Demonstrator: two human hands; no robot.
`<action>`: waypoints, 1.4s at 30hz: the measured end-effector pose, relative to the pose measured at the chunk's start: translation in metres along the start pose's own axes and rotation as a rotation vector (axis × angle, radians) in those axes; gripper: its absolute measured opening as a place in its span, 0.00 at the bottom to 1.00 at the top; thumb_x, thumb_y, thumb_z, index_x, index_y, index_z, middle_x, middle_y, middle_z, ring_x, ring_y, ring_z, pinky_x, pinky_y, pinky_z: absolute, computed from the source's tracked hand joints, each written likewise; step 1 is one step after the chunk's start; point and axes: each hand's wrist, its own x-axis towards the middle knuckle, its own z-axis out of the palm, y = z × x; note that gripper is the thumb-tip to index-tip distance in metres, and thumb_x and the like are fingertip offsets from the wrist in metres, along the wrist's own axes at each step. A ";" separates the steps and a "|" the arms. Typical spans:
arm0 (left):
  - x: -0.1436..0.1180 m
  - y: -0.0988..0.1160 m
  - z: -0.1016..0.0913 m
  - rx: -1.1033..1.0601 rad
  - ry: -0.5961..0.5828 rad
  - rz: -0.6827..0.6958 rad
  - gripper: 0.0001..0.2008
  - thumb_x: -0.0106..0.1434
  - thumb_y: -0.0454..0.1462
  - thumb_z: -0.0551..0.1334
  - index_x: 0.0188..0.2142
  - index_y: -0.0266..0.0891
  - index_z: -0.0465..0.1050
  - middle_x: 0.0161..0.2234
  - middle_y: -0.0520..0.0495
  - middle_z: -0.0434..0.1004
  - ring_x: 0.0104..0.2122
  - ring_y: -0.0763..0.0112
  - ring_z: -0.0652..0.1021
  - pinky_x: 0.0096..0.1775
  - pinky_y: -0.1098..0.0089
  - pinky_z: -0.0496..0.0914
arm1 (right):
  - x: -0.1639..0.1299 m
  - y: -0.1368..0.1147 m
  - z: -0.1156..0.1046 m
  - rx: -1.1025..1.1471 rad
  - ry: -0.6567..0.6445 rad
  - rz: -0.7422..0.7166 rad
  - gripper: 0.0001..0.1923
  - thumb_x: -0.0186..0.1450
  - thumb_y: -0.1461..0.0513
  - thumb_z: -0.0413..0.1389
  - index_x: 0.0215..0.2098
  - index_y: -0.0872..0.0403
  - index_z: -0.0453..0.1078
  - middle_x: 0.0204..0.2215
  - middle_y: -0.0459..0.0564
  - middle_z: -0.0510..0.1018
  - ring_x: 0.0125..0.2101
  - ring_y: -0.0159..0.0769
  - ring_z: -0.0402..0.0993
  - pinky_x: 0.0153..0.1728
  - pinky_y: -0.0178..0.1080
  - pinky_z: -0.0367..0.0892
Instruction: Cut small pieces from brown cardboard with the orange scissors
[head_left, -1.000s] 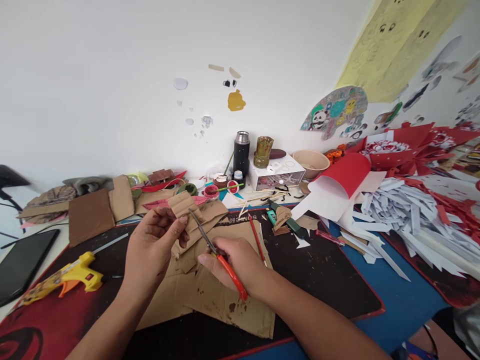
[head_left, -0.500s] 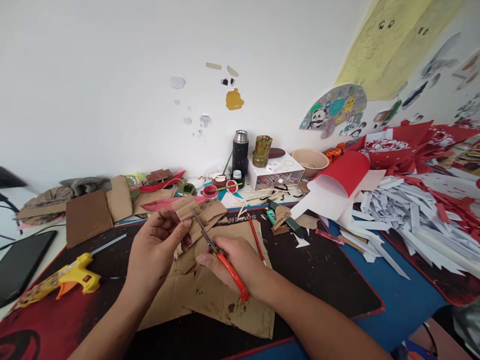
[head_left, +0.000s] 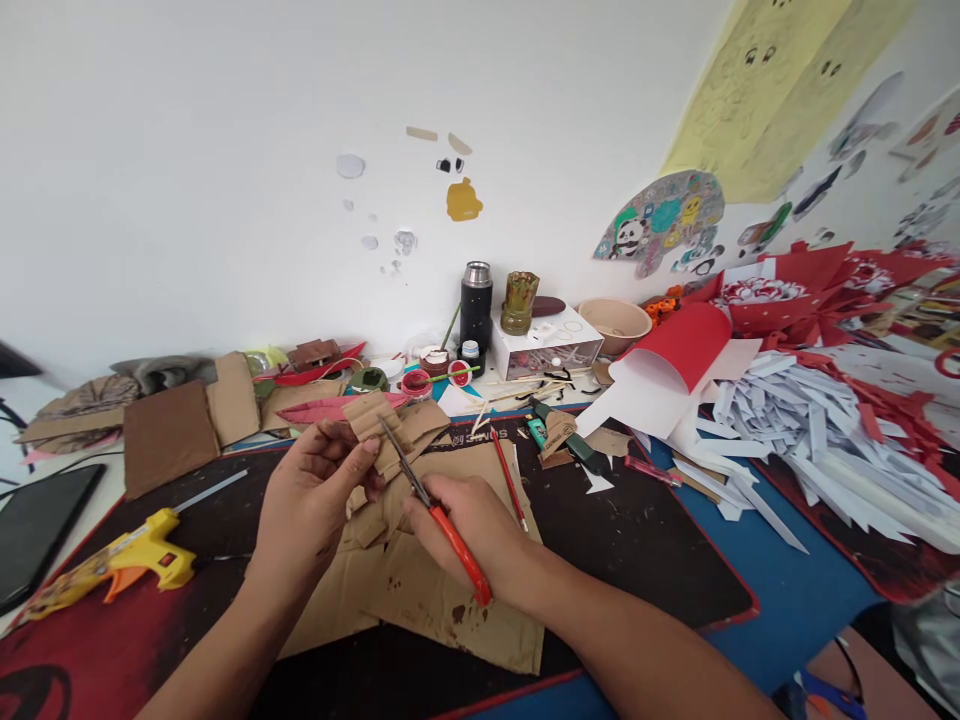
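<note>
My left hand [head_left: 313,500] pinches a small piece of brown cardboard [head_left: 369,414] between thumb and fingers, and the fingertips look stained. My right hand [head_left: 474,520] is wrapped round the red handles of a pair of scissors [head_left: 459,555]. The scissor blades point up and left and lie against the right side of the cardboard piece; whether they cut into it I cannot tell. Below both hands larger cardboard sheets [head_left: 457,610] with dark brown stains lie on the black mat. A red paintbrush [head_left: 508,478] rests on the cardboard just right of the scissors.
A yellow glue gun [head_left: 142,555] lies at left, beside a black tablet-like device [head_left: 45,530]. Paint pots [head_left: 416,382], a black flask [head_left: 475,308] and a white box [head_left: 546,345] stand along the wall. A green cutter [head_left: 577,440] and white paper strips [head_left: 802,430] lie at right.
The scissor blades look closer together, and my right thumb has drawn in toward the handles. My left hand keeps its pinch on the cardboard. The whole view has shifted slightly.
</note>
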 end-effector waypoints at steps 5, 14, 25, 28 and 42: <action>0.001 -0.002 0.001 -0.029 0.005 -0.014 0.18 0.55 0.39 0.79 0.35 0.42 0.71 0.28 0.58 0.74 0.21 0.75 0.76 0.22 0.74 0.73 | 0.000 0.002 0.002 -0.020 0.012 -0.002 0.18 0.74 0.58 0.55 0.27 0.50 0.57 0.22 0.43 0.69 0.22 0.31 0.61 0.27 0.37 0.55; 0.004 -0.006 -0.001 -0.083 0.016 -0.082 0.18 0.55 0.40 0.80 0.36 0.42 0.72 0.26 0.59 0.74 0.20 0.75 0.76 0.21 0.76 0.72 | 0.004 0.012 0.009 -0.080 0.040 -0.029 0.16 0.72 0.61 0.56 0.28 0.50 0.58 0.21 0.42 0.68 0.22 0.31 0.62 0.28 0.36 0.55; 0.007 -0.002 -0.003 -0.051 0.008 -0.119 0.20 0.53 0.44 0.79 0.37 0.42 0.72 0.26 0.57 0.74 0.19 0.74 0.75 0.20 0.73 0.70 | 0.005 0.009 0.005 -0.049 0.033 -0.057 0.17 0.71 0.62 0.56 0.27 0.50 0.56 0.20 0.41 0.64 0.22 0.30 0.58 0.27 0.36 0.53; 0.011 -0.001 -0.010 0.018 0.010 -0.062 0.18 0.55 0.46 0.78 0.35 0.40 0.76 0.25 0.56 0.74 0.20 0.73 0.74 0.21 0.72 0.71 | 0.006 0.010 0.005 -0.045 0.017 -0.079 0.18 0.71 0.62 0.57 0.26 0.50 0.55 0.20 0.40 0.63 0.22 0.30 0.57 0.27 0.36 0.52; 0.014 0.000 -0.022 0.176 -0.058 0.015 0.15 0.62 0.46 0.76 0.32 0.41 0.76 0.23 0.54 0.75 0.20 0.70 0.76 0.22 0.71 0.72 | 0.007 0.010 -0.003 0.008 -0.040 -0.074 0.19 0.72 0.49 0.66 0.32 0.51 0.69 0.25 0.42 0.71 0.27 0.33 0.67 0.30 0.35 0.57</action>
